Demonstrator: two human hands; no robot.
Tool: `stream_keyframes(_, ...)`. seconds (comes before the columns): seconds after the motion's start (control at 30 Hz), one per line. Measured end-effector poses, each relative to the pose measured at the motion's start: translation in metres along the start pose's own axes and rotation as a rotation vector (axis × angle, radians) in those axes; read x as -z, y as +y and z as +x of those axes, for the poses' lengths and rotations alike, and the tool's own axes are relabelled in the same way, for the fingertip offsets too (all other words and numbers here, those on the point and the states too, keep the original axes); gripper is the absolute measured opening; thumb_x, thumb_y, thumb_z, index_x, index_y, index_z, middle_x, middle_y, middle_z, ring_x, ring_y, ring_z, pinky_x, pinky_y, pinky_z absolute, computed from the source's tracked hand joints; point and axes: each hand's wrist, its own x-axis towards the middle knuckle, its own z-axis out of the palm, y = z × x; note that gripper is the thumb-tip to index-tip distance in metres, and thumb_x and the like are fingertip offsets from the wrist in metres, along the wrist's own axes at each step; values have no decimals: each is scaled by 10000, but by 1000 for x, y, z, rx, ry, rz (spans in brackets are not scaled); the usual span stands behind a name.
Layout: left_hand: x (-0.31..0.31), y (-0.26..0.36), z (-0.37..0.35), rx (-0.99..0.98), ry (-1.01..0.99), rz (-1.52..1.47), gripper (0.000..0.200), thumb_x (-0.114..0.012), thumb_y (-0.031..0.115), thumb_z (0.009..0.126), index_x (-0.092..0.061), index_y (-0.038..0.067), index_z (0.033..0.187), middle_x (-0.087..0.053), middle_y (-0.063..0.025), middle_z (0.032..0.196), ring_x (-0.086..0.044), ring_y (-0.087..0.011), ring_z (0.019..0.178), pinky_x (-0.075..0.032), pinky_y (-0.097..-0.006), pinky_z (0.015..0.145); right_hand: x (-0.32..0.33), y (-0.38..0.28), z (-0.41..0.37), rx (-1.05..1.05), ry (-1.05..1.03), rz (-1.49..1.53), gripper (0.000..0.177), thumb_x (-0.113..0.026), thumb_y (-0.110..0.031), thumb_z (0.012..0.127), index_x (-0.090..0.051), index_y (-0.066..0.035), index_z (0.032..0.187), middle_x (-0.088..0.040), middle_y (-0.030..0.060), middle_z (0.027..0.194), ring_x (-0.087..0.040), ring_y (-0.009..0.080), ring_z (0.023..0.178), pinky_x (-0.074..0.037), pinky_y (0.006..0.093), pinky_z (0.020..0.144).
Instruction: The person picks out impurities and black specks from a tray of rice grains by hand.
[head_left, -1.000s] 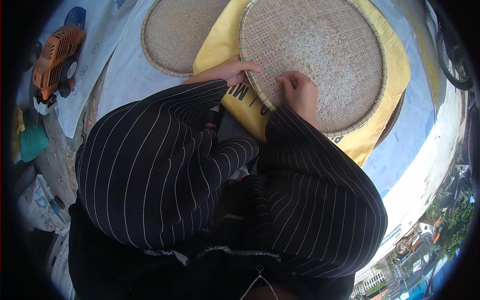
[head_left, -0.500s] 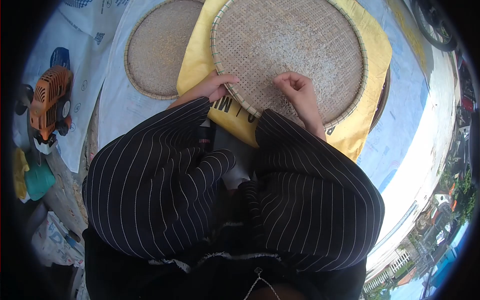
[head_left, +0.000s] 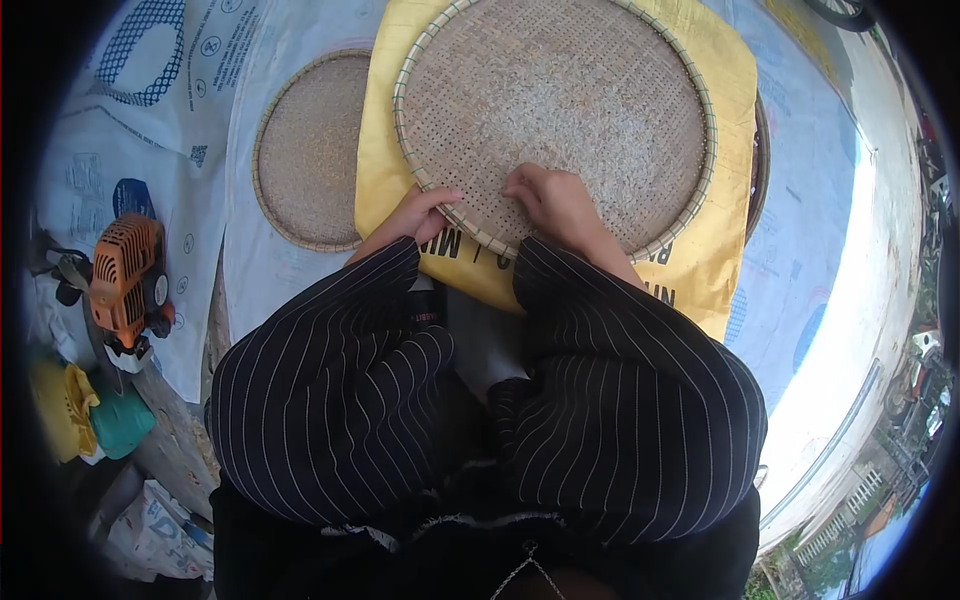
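Observation:
A round woven tray [head_left: 440, 110] with pale grains [head_left: 580, 110] spread over its middle and right lies on a yellow sack [head_left: 735, 120]. My left hand [head_left: 420, 215] grips the tray's lower left rim, thumb on top and fingers beneath. Over the lower part of the weave, at the near edge of the grains, is my right hand [head_left: 550, 203], its fingers bent and pressed together. Whatever its fingertips may hold is too small to make out.
A smaller woven tray [head_left: 310, 160] with yellowish grains lies to the left on pale sheeting [head_left: 245, 100]. An orange machine [head_left: 127, 275] stands at the far left, above a green bag [head_left: 122, 420]. Part of a wheel [head_left: 840, 12] shows at the upper right.
My right hand has moved left across the tray, toward my left hand. The camera view has shifted, so the orange machine appears lower. My left hand still holds the rim.

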Motion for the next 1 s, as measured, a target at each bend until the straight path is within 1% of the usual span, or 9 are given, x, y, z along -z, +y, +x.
stream_keyframes(0.07, -2, 1, 0, 2, -6, -2, 640, -544, -28, 781, -234, -33, 1341, -425, -193, 1286, -457, -300, 1172, -388, -429, 994, 6, 1, -3, -14, 19, 159, 130, -580, -167, 835, -591, -43, 872, -624, 61, 695, -582, 177, 579, -458, 307, 556)
stream_keyframes(0.13, 0, -1, 0, -2, -3, 2, 642, -544, -28, 781, -232, -32, 1342, -422, -193, 1288, -453, -302, 1175, -386, -430, 995, 22, 0, -5, -247, -105, 1116, 121, -561, -144, 843, -542, -25, 852, -522, -17, 622, -450, 88, 510, -355, 237, 458)
stream_keyframes(0.27, 0, 0, -1, 7, -3, 1, 647, -546, -23, 783, -229, -27, 1347, -415, -189, 1295, -447, -305, 1180, -384, -432, 995, 33, 0, -3, -137, -203, 1956, 122, -583, -138, 815, -544, -41, 878, -466, -45, 619, -380, 43, 510, -277, 200, 440)
stream_keyframes(0.37, 2, -1, 0, 7, 3, 7, 654, -549, -20, 783, -222, -24, 1350, -411, -187, 1298, -448, -307, 1178, -389, -434, 991, 35, 5, 3, -167, -208, 1897, 133, -607, -135, 797, -576, -34, 878, -488, -41, 637, -398, 48, 507, -285, 198, 447)
stream_keyframes(0.43, 2, -1, 0, 4, 10, 10, 655, -549, -20, 784, -220, -22, 1351, -411, -187, 1297, -448, -307, 1177, -391, -434, 988, 41, 2, 3, -297, 3, 984, 125, -575, -154, 830, -603, -32, 841, -384, -49, 525, -322, 55, 442, -248, 232, 426)
stream_keyframes(0.47, 1, -1, 0, 3, 12, 9, 657, -548, -21, 784, -218, -21, 1352, -411, -186, 1297, -449, -308, 1175, -394, -434, 986, 44, 0, 3, -295, 2, 986, 125, -575, -154, 830, -603, -32, 841, -384, -49, 525, -322, 55, 442, -248, 232, 426)
stream_keyframes(0.53, 0, 0, 0, 0, 13, 7, 655, -546, -23, 784, -217, -21, 1351, -411, -187, 1296, -450, -307, 1175, -396, -433, 984, 50, -2, 3, -118, -90, 181, 98, -598, -126, 817, -653, -57, 860, -441, 9, 504, -395, 109, 438, -323, 260, 444)
stream_keyframes(0.73, 2, -1, 1, 15, -5, 8, 668, -540, -15, 789, -192, -20, 1359, -397, -189, 1308, -441, -300, 1184, -385, -428, 996, 37, 6, 4, 102, -58, 42, 95, -622, -138, 778, -654, -118, 864, -642, 113, 743, -623, 286, 699, -486, 364, 645)
stream_keyframes(1.0, 4, -3, 3, -4, 0, -6, 641, -545, -32, 778, -231, -36, 1336, -421, -190, 1283, -456, -303, 1169, -397, -432, 987, 27, 8, 7, 140, -95, -220, 99, -590, -120, 796, -649, -88, 870, -649, 104, 799, -626, 294, 737, -495, 360, 673)
